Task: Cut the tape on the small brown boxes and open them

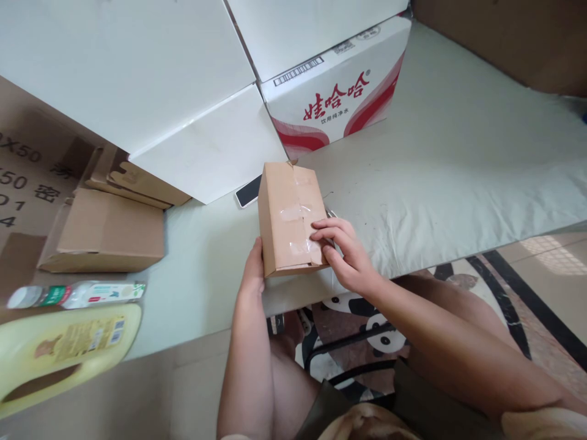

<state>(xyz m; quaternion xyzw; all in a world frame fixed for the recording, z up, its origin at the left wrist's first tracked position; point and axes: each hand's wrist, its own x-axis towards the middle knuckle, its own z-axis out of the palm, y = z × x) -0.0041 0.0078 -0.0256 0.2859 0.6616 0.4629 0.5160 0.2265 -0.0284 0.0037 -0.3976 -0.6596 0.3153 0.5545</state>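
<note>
While touching the left wall of a tan, oblong cardboard box with the left hand, resting the bent fingertips of the right hand on top, at the near right part. Having the box directly between both grips, tilting slightly, and pointing its long axis away from the body. Placing the right grip nearer to the taped seam; setting the left grip lower, beside the wall. Showing the left thumb upright but hiding the other fingers, so leaving the closing of that grip impossible to tell. Curving the right fingers loosely, without clearly showing any pinching of tape or card, so not telling there either. Beyond the left grip, showing a white-edged, dark-screened smartphone lying on a pale green, cloth-covered counter. Past the box's far end, showing a red-and-white printed carton. Well left of the left grip, showing a clear plastic bottle lying sideways.
</note>
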